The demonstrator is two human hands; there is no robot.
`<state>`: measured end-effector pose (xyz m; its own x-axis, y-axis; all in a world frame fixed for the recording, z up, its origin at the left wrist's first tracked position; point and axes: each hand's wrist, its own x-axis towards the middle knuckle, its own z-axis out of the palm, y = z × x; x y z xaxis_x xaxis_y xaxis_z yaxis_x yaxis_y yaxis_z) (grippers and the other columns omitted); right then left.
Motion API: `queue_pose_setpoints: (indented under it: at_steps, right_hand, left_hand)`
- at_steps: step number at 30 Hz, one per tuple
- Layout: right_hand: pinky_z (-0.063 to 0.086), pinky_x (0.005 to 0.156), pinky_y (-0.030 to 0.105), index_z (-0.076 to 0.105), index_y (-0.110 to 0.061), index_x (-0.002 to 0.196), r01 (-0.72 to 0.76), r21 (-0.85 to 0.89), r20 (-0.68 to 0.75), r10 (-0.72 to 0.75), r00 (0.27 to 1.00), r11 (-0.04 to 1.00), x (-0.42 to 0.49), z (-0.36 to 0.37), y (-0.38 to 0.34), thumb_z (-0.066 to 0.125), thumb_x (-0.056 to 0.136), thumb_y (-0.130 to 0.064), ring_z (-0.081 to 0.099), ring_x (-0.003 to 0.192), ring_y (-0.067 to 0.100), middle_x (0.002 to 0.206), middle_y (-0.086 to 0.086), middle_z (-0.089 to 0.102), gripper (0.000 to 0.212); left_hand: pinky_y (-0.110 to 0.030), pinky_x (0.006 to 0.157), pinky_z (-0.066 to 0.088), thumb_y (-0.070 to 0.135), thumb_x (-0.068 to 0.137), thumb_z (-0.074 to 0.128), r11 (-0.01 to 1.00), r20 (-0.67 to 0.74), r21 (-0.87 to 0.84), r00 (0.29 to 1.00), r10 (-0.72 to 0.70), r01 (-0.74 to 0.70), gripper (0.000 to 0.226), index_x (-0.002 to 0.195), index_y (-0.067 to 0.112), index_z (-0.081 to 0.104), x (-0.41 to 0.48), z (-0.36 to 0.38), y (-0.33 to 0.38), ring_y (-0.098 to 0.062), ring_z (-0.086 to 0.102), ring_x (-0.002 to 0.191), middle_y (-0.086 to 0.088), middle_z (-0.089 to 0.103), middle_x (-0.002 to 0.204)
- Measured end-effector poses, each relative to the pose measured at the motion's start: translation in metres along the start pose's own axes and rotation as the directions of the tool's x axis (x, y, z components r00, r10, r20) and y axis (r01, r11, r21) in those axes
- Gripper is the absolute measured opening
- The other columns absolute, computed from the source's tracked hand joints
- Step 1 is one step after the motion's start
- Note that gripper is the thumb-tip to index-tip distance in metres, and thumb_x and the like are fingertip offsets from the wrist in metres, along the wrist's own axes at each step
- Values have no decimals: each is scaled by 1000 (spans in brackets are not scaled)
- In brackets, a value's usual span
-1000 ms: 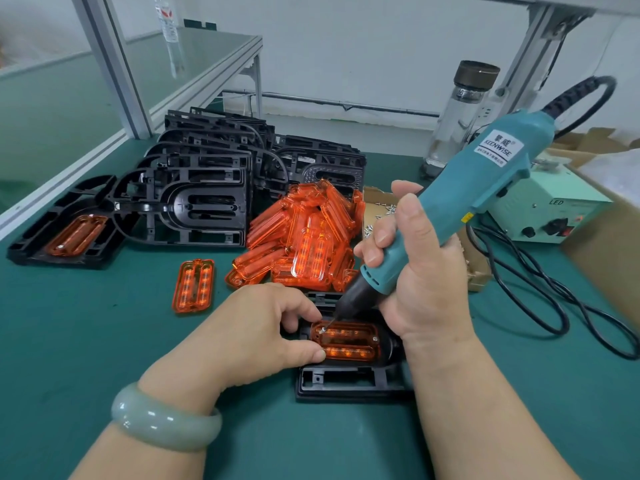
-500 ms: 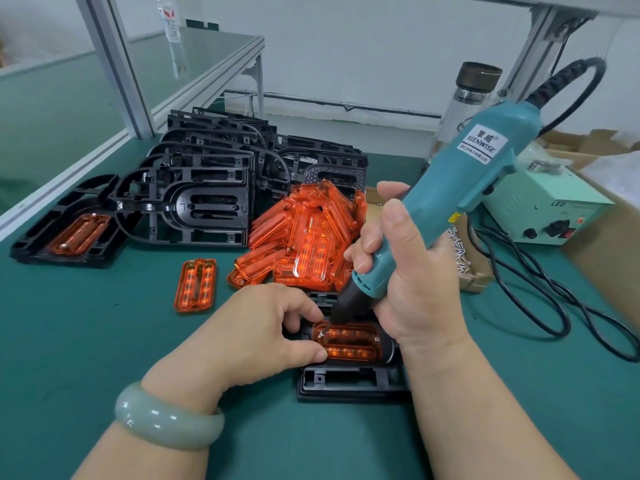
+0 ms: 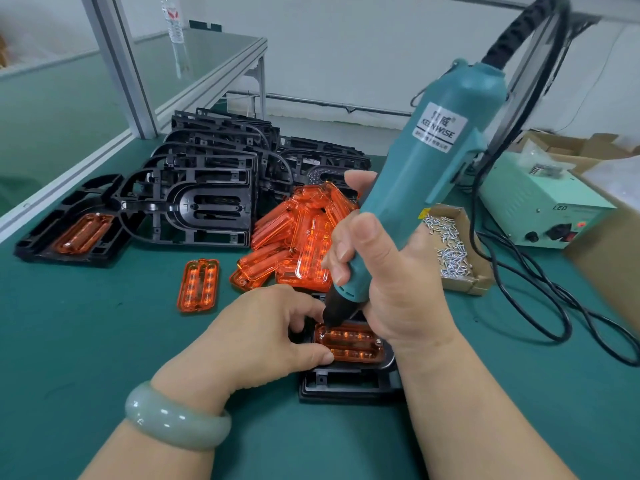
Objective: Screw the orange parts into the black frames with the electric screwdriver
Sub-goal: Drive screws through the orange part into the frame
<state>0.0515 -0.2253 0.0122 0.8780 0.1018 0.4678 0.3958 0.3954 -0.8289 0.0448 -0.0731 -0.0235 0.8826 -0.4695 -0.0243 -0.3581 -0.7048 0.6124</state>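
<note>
Fingers of the right hand wrap the electric screwdriver, tip at the left edge of the orange part in the black frame; left hand pinches that edge; green mat spreads leftward

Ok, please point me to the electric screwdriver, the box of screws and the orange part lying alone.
electric screwdriver [image 3: 412, 188]: head view, teal body under the label.
box of screws [image 3: 479, 288]: head view, near cardboard wall.
lone orange part [image 3: 198, 285]: head view, its middle.
</note>
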Motion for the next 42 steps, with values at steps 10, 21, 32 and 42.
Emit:
queue_pose_setpoints:
  at_steps: [10, 21, 32, 42]
  right_hand:
    - [47, 56, 27, 55, -19, 110, -26, 64, 40, 23, 999, 998, -1, -4, 1, 75, 75, -47, 50, 47, 8, 63, -7, 53, 49]
    - [47, 57, 26, 55, -17, 110, -42, 82, 76, 35, 996, 996, 0, -3, 2, 77, 74, -48, 50, 45, 8, 60, -5, 52, 52]
    - [46, 56, 25, 54, -16, 111, -46, 91, 86, 38, 996, 995, 0, -3, 2, 77, 75, -45, 49, 45, 7, 61, -7, 53, 52]
    - [44, 52, 26, 60, -24, 90, -23, 114, 56, 17, 998, 993, -1, -9, 5, 66, 79, -13, 46, 40, 11, 56, -4, 49, 17]
  left_hand:
    - [-19, 55, 31, 57, 64, 76, 998, 9, 55, 1000, -16, 16, 41, 66, 76, 39, 1, -3, 9, 1, 48, 64, 16, 51, 74]
    - [-20, 50, 29, 53, 62, 78, 999, 5, 27, 999, -37, 37, 37, 62, 69, 45, 1, -2, 10, 4, 47, 52, 31, 53, 61]
    - [-21, 50, 30, 53, 62, 78, 998, 21, 10, 998, -54, 54, 37, 62, 70, 45, 1, -3, 12, 4, 47, 50, 38, 50, 62]
    - [-22, 49, 30, 54, 62, 77, 998, 16, 26, 998, -57, 57, 36, 63, 69, 45, 1, -1, 12, 8, 48, 53, 36, 50, 60]
